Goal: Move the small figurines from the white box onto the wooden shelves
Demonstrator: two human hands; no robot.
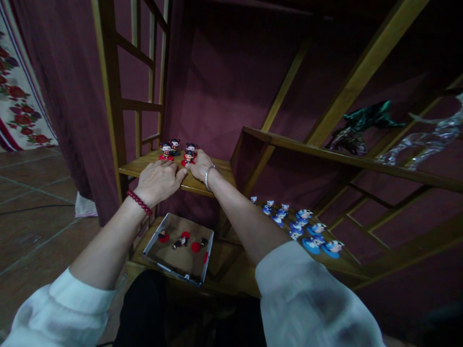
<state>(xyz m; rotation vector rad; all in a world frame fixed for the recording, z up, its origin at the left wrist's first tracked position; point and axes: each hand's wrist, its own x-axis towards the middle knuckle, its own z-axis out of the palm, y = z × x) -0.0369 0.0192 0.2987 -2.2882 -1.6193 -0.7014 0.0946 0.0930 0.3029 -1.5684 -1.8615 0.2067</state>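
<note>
On the small upper shelf (pixel 197 182) stand several doll figurines with black hair buns and red bases. My right hand (pixel 199 165) has its fingers closed at the side of the front right figurine (pixel 188 157), by its red base. Another figurine (pixel 191 146) stands just behind that one. My left hand (pixel 161 178) lies palm down at the shelf's front edge, thumb spread, its fingertips close to the front left figurine (pixel 166 151). Behind it is a further black-haired figurine (pixel 175 146).
Below, an open shallow box (pixel 177 262) holds several more figurines with red bases. Rows of blue and white figurines (pixel 298 224) occupy the lower right shelf. A green animal ornament (pixel 365 123) and a clear glass animal (pixel 427 137) stand on the right shelf. Wooden lattice (pixel 141 103) rises at left.
</note>
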